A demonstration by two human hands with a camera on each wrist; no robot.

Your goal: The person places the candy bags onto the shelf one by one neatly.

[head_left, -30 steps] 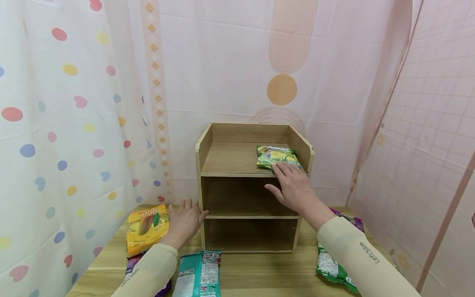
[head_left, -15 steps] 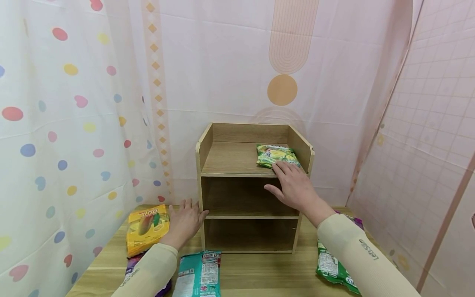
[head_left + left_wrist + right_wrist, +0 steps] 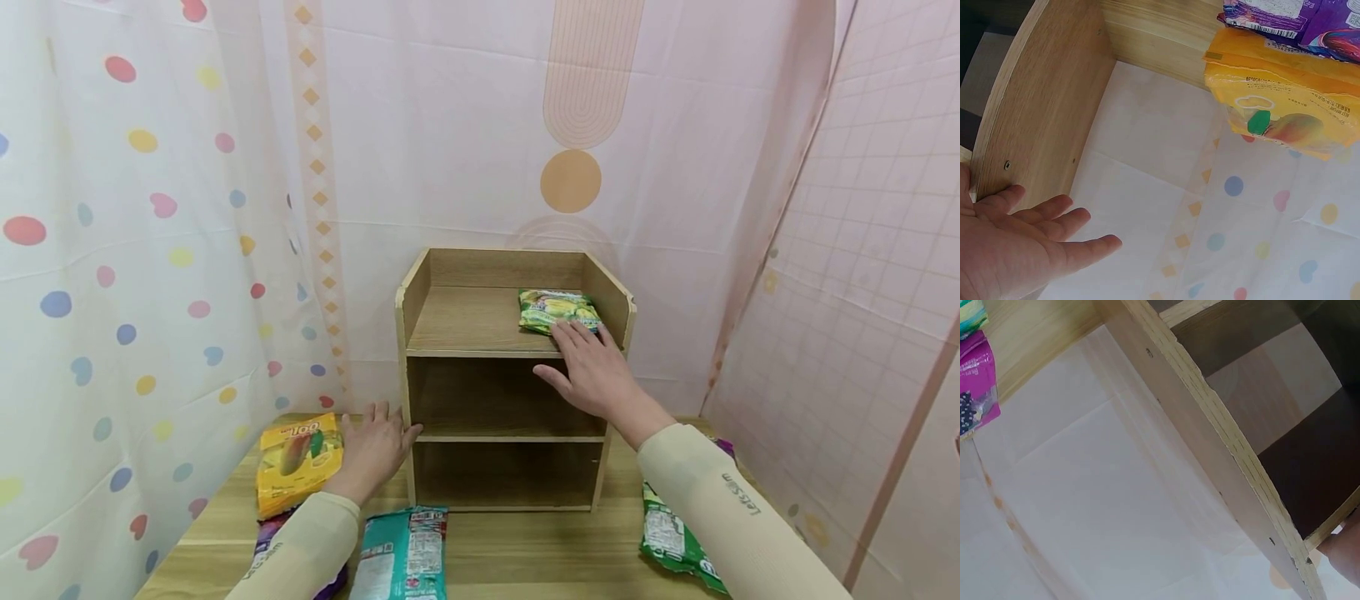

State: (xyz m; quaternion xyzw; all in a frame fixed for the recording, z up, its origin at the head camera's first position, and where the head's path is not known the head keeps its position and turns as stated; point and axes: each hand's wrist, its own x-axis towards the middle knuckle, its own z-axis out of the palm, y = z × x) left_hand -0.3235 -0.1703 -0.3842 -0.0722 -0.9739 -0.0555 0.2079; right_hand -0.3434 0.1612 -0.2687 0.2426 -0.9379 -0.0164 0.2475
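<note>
At the far left, we are seeing a white curtain (image 3: pixel 161 250) with multicoloured dots and hearts hanging beside the wood-grain worktop (image 3: pixel 540 550). Next, we are finding a yellow-orange plastic pouch (image 3: pixel 296 462) printed with a mango lying on the worktop, with a purple printed packet (image 3: pixel 266 537) just in front of it, partly hidden by the left cream sleeve (image 3: pixel 307 542). We are seeing the left grip (image 3: pixel 377 452), a bare hand, resting against the left side panel of the three-tier light-brown wooden shelf unit (image 3: pixel 461 325); its fingers are lying loosely spread and its thumb is touching the panel's front edge, so it is grasping nothing. Nearer to us, a teal packet (image 3: pixel 403 557) with white label panels is lying on the worktop.

On the unit's top board, towards its right side, we are seeing a flat green-and-yellow plastic packet (image 3: pixel 555 310). The right grip (image 3: pixel 592 371), also a bare hand, is touching its near edge with extended fingertips; the thumb is standing apart, and nothing is being pinched. Farther right, we are seeing a green packet (image 3: pixel 671 533) lying partly under the right cream sleeve (image 3: pixel 712 492), and a magenta-purple packet (image 3: pixel 979 381) showing beyond it.
</note>
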